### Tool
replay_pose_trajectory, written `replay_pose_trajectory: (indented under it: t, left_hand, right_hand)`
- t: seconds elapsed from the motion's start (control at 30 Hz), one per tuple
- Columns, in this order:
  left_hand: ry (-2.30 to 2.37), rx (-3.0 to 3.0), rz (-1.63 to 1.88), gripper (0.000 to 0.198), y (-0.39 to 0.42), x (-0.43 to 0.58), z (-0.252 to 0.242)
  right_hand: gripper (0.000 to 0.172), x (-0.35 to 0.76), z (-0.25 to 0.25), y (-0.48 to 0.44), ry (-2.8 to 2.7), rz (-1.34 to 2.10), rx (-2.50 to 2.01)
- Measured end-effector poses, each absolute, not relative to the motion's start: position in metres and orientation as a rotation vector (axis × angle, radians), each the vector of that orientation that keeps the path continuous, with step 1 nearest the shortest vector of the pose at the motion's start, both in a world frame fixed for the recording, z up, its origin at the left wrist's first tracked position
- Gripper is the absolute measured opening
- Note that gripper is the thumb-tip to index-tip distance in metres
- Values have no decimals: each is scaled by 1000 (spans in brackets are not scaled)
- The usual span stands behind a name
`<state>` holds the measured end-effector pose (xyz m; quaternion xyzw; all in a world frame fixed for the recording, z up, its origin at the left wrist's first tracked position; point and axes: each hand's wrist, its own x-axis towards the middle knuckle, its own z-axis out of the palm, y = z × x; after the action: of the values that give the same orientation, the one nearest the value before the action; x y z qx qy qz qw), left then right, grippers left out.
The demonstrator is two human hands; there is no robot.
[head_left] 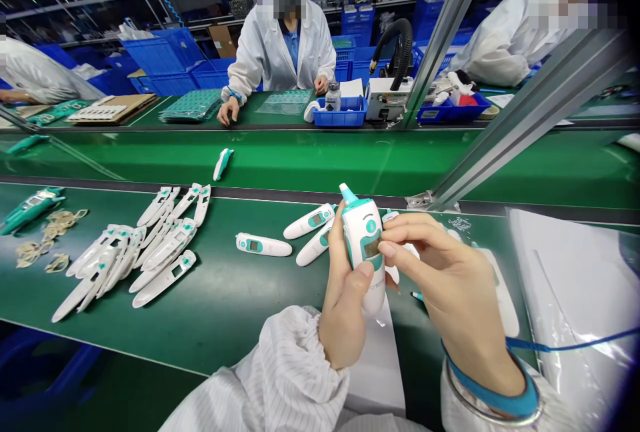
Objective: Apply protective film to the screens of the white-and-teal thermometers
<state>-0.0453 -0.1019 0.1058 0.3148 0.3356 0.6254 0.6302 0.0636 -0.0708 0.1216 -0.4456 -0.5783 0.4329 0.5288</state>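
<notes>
My left hand [345, 312] is wrapped round a white and teal ear thermometer [367, 219], held upright with its pointed tip up and its small screen facing me. My right hand [445, 272] is closed in a pinch at the screen's right edge. What lies between thumb and forefinger there, if anything, is too small to make out. On the bench to the left of my hands lie several similar thermometers, one of them flat [263, 245]. Others lie partly hidden behind my right hand. A blue wrist strap [500, 392] with a cord circles my right wrist.
White shell parts [165, 245] are heaped on the bench's left, beside tan rubber bands [55, 232] and a green device [35, 209]. A thermometer [223, 164] lies on the green belt [310, 155]. Plastic bags [565, 299] lie right, near a metal post [515, 125]. A co-worker [285, 45] sits opposite.
</notes>
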Motion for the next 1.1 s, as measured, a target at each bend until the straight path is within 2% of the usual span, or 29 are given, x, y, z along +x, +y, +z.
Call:
replay_pose_trajectory:
  t: [0.2,0.47,0.63,0.8,1.0,1.03,1.1]
  left_hand:
    - [748,648,1405,58,-101,-46,109]
    - [792,594,1447,39,-96,-41,118]
    - [702,575,1359,32,-95,-44,117]
    - [621,522,1325,21,-94,-47,117]
    - [640,566,1305,24,-96,-47,117]
    - [657,576,1321,26,-96,-47,116]
    - [712,593,1370,35,-97,-47,114]
  right_hand:
    - [8,62,124,-72,-1431,979,-1084]
    - [11,60,117,-77,-1502,744,-1059]
    - [20,64,116,-73,-1403,894,-1103]
    - [11,72,120,-69,-1377,982,-1123]
    - [16,74,122,-72,-1456,897,-1113]
    - [16,75,123,-73,-1411,905,-1116]
    - [3,77,124,-77,-1283,983,-1084]
